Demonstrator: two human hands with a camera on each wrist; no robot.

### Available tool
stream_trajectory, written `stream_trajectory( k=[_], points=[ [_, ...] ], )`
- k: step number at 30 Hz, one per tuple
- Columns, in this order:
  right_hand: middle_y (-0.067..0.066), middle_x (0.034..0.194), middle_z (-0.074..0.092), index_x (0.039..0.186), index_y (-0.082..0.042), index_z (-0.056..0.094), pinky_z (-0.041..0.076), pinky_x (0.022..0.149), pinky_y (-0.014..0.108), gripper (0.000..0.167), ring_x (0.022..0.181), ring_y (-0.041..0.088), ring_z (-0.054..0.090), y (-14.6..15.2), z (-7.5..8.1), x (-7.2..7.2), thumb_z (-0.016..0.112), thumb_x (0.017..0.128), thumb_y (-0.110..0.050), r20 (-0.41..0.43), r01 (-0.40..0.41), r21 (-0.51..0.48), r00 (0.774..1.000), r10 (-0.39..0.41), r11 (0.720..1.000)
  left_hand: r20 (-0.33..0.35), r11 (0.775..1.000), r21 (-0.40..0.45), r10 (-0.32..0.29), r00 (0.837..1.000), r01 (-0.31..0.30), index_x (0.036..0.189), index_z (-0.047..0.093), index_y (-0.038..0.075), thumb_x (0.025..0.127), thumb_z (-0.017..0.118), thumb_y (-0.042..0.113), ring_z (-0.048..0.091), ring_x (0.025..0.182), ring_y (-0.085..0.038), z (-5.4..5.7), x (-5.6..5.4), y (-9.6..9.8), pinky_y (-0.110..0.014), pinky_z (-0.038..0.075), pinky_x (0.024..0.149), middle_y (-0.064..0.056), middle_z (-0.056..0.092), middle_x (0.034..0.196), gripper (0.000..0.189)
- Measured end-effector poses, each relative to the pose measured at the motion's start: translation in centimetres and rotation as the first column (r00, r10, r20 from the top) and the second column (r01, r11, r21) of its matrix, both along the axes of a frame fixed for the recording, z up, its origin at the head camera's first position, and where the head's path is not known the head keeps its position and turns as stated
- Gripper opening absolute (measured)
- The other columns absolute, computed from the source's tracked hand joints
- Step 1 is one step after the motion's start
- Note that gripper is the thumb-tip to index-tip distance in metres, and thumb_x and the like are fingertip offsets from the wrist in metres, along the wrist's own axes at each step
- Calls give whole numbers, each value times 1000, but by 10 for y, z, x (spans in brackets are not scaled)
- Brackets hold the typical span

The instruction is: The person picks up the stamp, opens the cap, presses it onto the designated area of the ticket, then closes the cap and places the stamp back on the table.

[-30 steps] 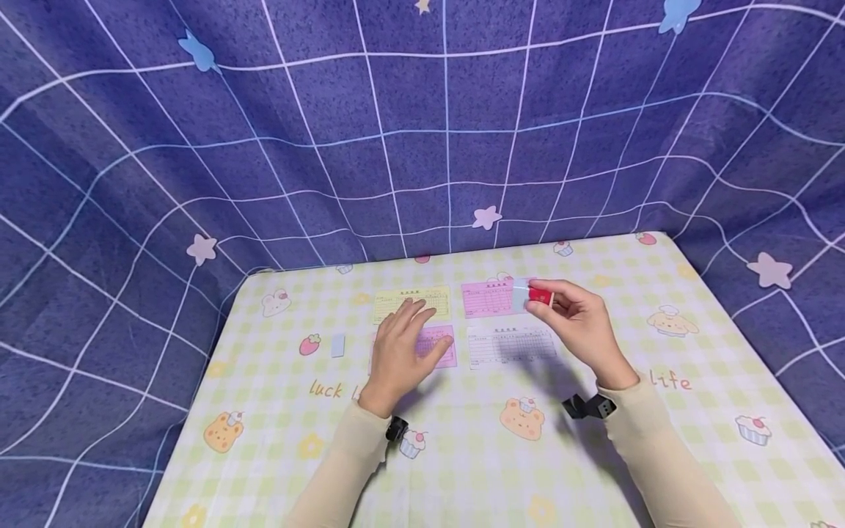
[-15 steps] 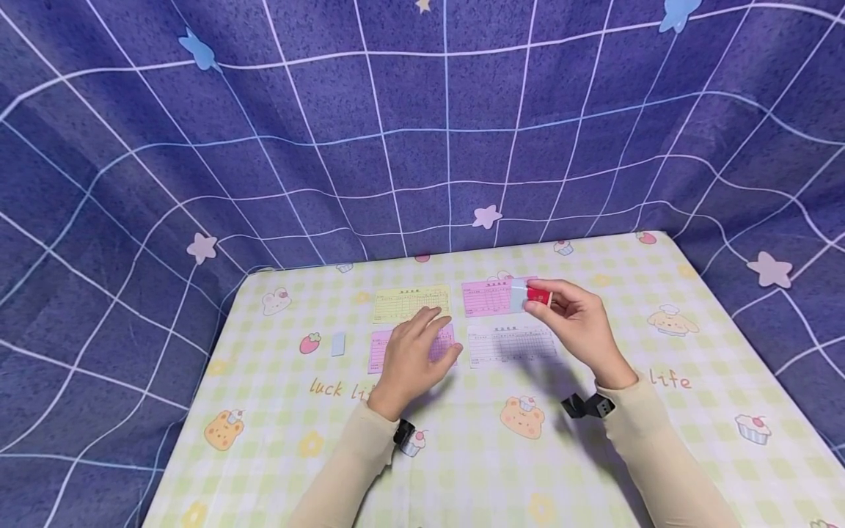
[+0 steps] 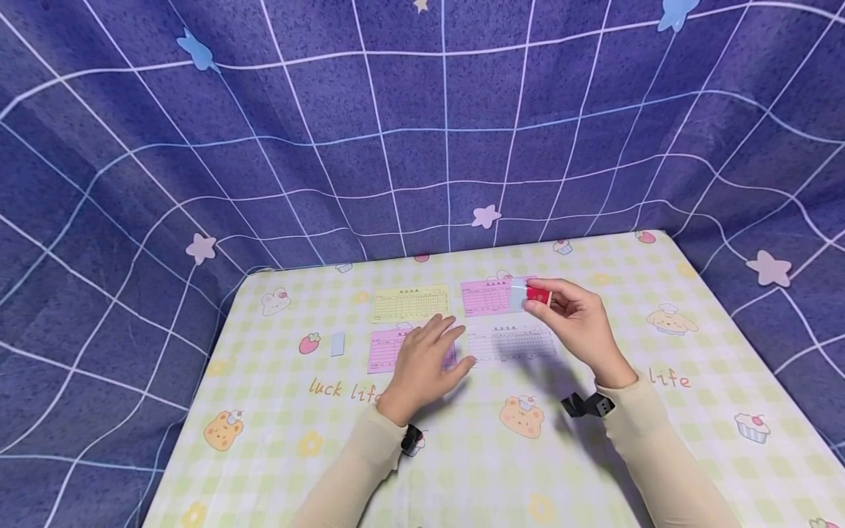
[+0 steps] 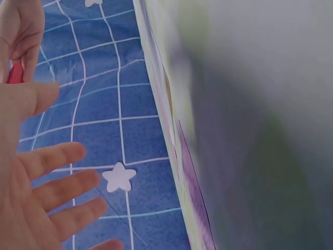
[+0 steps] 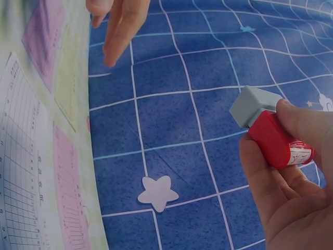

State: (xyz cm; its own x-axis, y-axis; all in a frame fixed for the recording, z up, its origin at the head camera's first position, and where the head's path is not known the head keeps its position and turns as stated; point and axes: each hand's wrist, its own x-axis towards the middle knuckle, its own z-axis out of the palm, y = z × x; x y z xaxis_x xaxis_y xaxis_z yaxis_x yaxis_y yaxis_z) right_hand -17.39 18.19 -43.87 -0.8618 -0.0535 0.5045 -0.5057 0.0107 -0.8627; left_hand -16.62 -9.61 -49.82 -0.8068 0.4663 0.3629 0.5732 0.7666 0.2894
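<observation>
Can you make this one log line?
right hand: holds red-and-grey block | left hand: empty, partly hiding lower pink slip | yellow slip, white slip: on table

My left hand (image 3: 425, 367) is hiding part of the lower pink slip (image 3: 384, 353), whose small print I'm failing to read. My right fingers (image 3: 543, 286) are covering some of the red block (image 3: 537, 295). Close up, the tablecloth (image 4: 281, 161) is blurring.

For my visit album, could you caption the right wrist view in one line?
The right grip holds a red-and-grey block before blue cloth, with printed slips along the picture's left.
</observation>
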Motion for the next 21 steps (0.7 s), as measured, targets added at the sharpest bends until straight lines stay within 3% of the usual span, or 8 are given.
stream_trajectory(
  k=[13,21],
  points=[
    [0,95,78,121,15,70,57,71,18,33,78,6,70,0,2,0,72,88,21,7,11,21,1000,-11,1000,117,990,-134,-17,993,33,145,65,17,100,64,56,50,146,-30,0,4,9,-62,42,113,-6,58,154,60],
    [3,96,78,121,11,72,58,72,19,33,80,7,71,1,1,0,72,89,19,16,10,24,1000,-11,1000,232,983,-156,-57,971,95,153,57,16,101,62,59,39,153,-30,2,5,11,-62,37,118,-6,49,162,67]
  ],
)
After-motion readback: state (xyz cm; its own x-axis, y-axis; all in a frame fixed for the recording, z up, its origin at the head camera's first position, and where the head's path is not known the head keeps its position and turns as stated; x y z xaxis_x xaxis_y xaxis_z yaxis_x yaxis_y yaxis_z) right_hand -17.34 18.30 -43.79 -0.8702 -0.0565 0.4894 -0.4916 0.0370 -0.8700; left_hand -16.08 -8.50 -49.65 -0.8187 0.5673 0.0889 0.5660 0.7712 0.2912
